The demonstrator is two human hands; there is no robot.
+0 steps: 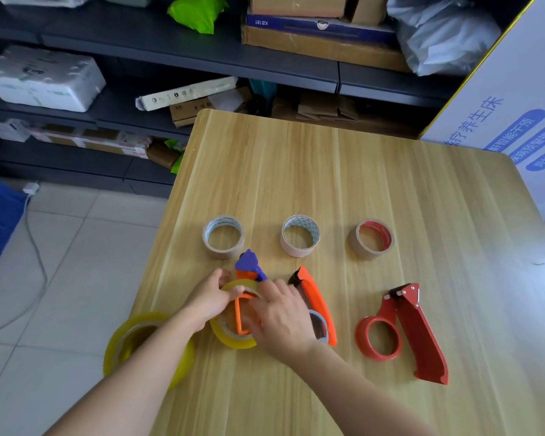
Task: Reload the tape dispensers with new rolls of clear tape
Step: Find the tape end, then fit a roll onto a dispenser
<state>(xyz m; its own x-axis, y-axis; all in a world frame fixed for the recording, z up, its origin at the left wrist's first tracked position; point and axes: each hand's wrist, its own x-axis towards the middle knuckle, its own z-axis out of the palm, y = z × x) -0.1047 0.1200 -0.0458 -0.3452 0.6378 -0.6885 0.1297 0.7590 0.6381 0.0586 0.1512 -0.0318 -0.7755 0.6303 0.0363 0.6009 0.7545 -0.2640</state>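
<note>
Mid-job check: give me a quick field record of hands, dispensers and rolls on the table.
left hand: grips yellowish clear tape roll
right hand: rests over that roll and purple-and-orange plastic dispenser
orange plastic dispenser: lying beside right hand
red metal dispenser: rightmost, hub empty
spare clear tape roll: left edge of wooden table, under left forearm
cardboard cores: three, in a row behind

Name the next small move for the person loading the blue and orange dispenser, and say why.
Probably press the tape roll fully down over the blue and orange dispenser: the left hand grips its rim, the right hand covers it, and it looks tilted, not seated.
</note>
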